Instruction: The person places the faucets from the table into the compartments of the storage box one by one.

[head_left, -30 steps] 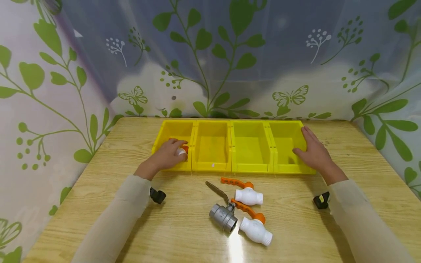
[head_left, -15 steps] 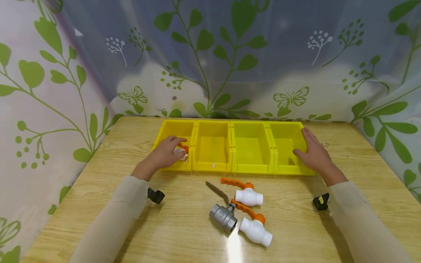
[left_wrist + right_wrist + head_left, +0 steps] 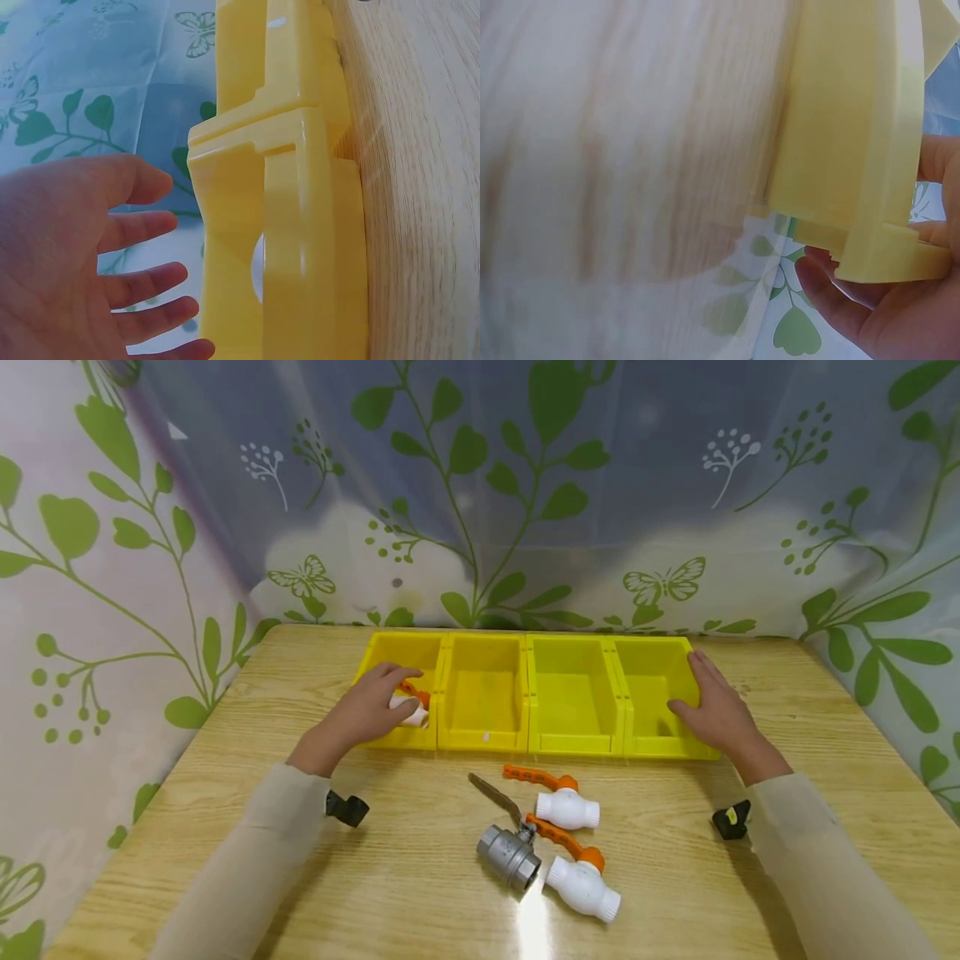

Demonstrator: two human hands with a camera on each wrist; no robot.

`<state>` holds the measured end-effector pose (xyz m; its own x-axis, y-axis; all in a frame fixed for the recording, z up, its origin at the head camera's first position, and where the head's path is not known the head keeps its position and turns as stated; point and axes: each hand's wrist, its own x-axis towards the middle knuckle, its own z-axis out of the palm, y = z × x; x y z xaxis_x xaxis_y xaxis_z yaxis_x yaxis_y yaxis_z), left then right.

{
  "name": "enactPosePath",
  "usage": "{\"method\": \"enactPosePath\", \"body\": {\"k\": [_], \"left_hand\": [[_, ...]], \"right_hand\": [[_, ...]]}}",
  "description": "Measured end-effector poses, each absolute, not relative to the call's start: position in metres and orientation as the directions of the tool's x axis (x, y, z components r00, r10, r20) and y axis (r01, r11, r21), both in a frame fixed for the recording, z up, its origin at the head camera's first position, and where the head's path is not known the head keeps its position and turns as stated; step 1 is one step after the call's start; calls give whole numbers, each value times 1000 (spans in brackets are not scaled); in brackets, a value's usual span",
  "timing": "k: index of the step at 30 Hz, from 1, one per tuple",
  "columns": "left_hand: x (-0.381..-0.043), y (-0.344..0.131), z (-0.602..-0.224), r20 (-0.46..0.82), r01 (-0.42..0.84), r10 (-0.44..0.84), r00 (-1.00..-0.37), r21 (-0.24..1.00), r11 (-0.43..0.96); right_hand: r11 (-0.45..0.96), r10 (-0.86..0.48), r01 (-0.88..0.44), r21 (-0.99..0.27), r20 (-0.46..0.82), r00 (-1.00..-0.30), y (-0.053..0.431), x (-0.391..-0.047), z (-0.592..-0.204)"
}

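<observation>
My left hand (image 3: 366,706) hovers over the leftmost yellow bin (image 3: 401,741) with its fingers spread and nothing between them. Inside that bin lies a white plastic ball valve (image 3: 408,712) with an orange handle, partly hidden by the hand. In the left wrist view only a white sliver of the valve (image 3: 258,270) shows behind the bin's front wall. At the row's other end, my right hand (image 3: 722,714) grips the side wall of the rightmost yellow bin (image 3: 671,745), thumb inside and fingers outside.
Two middle yellow bins (image 3: 482,740) join the outer ones in a row. In front of them lie a steel ball valve (image 3: 510,857) with a lever and two white ball valves with orange handles, one farther back (image 3: 567,808) and one nearer (image 3: 583,887). A patterned curtain (image 3: 480,527) hangs behind.
My left hand has let go of the white ball valve in the leftmost bin and drawn slightly up and left, fingers spreading. The right hand stays at its bin wall.
</observation>
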<state>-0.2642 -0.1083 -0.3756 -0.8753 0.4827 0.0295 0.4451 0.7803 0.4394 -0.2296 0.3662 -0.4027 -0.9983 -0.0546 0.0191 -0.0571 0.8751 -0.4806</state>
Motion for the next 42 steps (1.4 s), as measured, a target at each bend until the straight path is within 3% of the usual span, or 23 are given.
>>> {"method": "enactPosePath", "body": {"k": [16, 29, 42], "left_hand": [[-250, -100, -365, 81, 488, 500, -863, 392, 780], [-234, -83, -360, 165, 585, 569, -805, 375, 719], [-221, -75, -352, 117, 580, 590, -799, 411, 703]], "right_hand": [[874, -64, -71, -481, 32, -997, 367, -230, -404], [873, -82, -86, -480, 30, -996, 366, -230, -402], [879, -69, -62, -473, 2, -998, 366, -229, -401]]}}
